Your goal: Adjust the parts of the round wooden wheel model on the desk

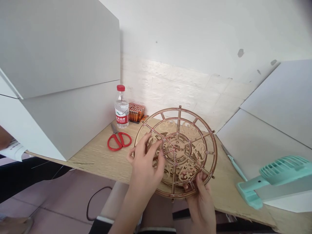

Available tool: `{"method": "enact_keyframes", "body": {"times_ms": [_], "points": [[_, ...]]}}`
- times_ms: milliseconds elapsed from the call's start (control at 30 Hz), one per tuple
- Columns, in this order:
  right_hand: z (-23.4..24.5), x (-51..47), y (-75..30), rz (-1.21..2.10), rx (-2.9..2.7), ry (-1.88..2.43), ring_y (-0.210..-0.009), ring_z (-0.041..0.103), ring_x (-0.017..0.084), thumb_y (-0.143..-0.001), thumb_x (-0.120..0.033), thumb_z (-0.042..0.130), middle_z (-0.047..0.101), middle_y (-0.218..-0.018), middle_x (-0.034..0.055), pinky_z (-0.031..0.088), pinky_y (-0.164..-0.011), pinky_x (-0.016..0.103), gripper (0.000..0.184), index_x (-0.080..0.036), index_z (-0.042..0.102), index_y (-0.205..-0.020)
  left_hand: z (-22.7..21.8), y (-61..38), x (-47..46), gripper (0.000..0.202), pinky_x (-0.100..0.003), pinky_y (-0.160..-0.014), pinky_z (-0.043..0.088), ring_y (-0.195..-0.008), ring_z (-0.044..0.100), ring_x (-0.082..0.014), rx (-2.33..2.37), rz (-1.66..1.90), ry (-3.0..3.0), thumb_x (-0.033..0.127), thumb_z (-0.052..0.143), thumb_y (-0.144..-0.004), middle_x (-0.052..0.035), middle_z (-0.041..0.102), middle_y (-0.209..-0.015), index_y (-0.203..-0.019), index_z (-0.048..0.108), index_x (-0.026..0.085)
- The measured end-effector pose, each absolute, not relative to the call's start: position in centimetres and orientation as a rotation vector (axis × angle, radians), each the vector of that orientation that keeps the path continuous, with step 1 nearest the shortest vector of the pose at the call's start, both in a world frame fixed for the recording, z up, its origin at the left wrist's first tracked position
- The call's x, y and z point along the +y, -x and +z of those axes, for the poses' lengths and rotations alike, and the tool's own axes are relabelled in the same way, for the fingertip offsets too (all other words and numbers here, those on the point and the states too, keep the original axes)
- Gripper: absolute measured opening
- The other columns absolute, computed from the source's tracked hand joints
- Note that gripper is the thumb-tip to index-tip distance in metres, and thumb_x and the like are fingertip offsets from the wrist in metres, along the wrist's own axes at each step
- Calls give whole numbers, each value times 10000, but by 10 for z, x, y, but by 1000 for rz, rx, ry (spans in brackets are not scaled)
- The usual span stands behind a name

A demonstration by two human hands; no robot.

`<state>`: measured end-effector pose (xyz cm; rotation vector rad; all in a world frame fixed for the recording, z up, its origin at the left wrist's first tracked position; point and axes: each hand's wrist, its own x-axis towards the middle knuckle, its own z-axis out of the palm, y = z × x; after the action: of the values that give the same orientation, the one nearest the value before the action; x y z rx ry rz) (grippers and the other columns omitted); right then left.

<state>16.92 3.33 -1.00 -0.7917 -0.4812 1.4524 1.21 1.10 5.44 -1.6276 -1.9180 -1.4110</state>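
A round, wheel-shaped brown frame (214,152) with spokes, rings and small clips on its rim is held tilted above the desk. Thin pinkish wire (170,151) runs along its spokes and rings. Behind the spokes show ornate cut-out scroll panels and gear-like rings (192,128). My right hand (202,196) grips the lower right rim, thumb in front and fingers partly hidden behind. My left hand (146,159) is over the left side of the frame, its fingers bent, with thumb and index finger close together at the wire near the hub; the exact pinch is hard to make out.
Red-handled scissors (119,141) lie left of the frame on the wooden desk (97,159). Behind them stand a water bottle (121,109) and a pack of batteries (136,112). A mint-green fan (280,174) and a pale-handled tool (237,166) are at right. White panels (73,113) flank the desk.
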Motion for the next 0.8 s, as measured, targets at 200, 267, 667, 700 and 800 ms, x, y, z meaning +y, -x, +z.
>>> {"method": "enact_keyframes", "body": {"times_ms": [200,267,667,700,800], "points": [[-11,35,-169,1434,-496,784,-709,613,132,-731,-346,742,682,-866,-6,468,-528,212,488,-309,588,-1193,54,-14,9,281,-417,-954,236,-1227,483,-224,-1917,-1417,1634,182,511,-858,-83,471,-1357,-1099,617,278],[-12,35,-169,1429,-500,789,-721,622,130,-730,-355,743,687,-869,-12,474,-543,212,473,-309,596,-1177,53,-14,9,287,-414,-952,239,-1230,478,-221,-1921,-1415,1639,178,508,-859,-74,473,-1355,-1104,613,286],[-13,34,-168,1435,-550,767,-764,614,135,-773,-362,705,691,-991,-4,489,-561,230,484,-350,557,-1234,52,-20,13,426,-525,-931,283,-1279,386,-313,-2014,-1311,1631,225,492,-866,-116,395,-1390,-1276,523,334],[-13,34,-167,1435,-560,763,-750,612,138,-778,-363,699,694,-968,3,486,-553,231,481,-343,558,-1237,52,-21,13,415,-544,-937,281,-1301,344,-333,-2015,-1305,1595,217,499,-859,-113,399,-1391,-1256,546,328],[-13,34,-166,1433,-556,746,-712,601,134,-776,-342,705,696,-938,15,482,-550,233,497,-322,555,-1250,55,-22,14,402,-561,-974,287,-1318,279,-344,-1960,-1325,1561,193,511,-845,-107,425,-1369,-1226,583,300]]}}
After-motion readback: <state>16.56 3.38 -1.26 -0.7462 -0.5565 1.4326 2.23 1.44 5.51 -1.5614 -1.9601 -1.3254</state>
